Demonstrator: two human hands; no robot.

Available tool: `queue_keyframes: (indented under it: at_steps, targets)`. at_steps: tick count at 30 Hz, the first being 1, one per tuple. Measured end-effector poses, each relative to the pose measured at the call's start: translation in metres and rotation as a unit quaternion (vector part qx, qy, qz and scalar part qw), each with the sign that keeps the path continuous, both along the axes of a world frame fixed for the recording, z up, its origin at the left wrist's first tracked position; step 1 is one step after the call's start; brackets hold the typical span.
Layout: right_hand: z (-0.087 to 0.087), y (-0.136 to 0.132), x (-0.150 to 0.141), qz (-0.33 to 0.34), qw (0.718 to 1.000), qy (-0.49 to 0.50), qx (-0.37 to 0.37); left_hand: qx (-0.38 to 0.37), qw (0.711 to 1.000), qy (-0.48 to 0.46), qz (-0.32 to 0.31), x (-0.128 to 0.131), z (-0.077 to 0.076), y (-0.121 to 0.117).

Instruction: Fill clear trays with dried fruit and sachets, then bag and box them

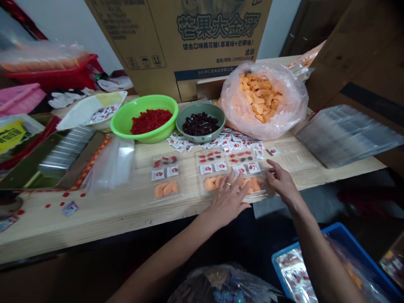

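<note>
Three clear plastic trays lie on the wooden table, each filled with orange pieces, small white sachets and red and dark bits. My left hand [227,197] rests flat, fingers spread, on the right tray [252,176], reaching from the middle tray [213,168]. My right hand [282,180] touches that right tray's right edge with fingers bent over it. The left tray [166,176] lies untouched.
Behind the trays stand a green bowl [126,122] of red pieces, a grey-green bowl [217,113] of dark pieces, a plastic bag [293,101] of orange pieces and scattered sachets [233,143]. Stacked empty trays [347,134] lie right; a blue crate [341,235] sits below.
</note>
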State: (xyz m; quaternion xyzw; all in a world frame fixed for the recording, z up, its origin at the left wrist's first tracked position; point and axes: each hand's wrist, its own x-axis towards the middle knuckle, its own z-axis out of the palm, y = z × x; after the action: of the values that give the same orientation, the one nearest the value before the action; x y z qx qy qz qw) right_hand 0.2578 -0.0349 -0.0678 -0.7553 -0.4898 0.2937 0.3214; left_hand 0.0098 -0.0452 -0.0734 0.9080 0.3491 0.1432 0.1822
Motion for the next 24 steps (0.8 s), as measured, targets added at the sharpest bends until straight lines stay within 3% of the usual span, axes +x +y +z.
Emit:
queue_keyframes:
  at_steps: [2, 5, 8, 14, 18, 21, 24]
  targets:
    - [-0.004, 0.001, -0.003, 0.039, 0.996, -0.078, -0.012, 0.033, 0.999, 0.030, -0.019, 0.007, -0.009, -0.006]
    - [-0.004, 0.003, -0.011, 0.077, 0.981, -0.174, -0.024, 0.038, 0.999, 0.037, 0.001, 0.009, -0.014, -0.009]
    - [-0.003, 0.002, -0.021, 0.081, 0.965, -0.247, -0.034, 0.010, 1.000, 0.010, -0.006, 0.003, -0.010, -0.008]
    - [0.009, -0.006, -0.040, 0.078, 0.949, -0.302, -0.055, -0.004, 1.000, 0.016, 0.027, -0.001, -0.004, -0.005]
    - [0.017, 0.003, -0.062, 0.127, 0.909, -0.396, -0.026, 0.016, 1.000, 0.019, 0.017, -0.002, -0.008, -0.007]
    - [0.010, 0.018, -0.081, 0.204, 0.892, -0.404, -0.008, 0.005, 1.000, -0.010, 0.026, -0.011, -0.003, -0.003]
    - [-0.004, 0.026, -0.091, 0.241, 0.884, -0.400, -0.026, 0.008, 0.996, -0.005, 0.084, -0.028, 0.001, 0.010]
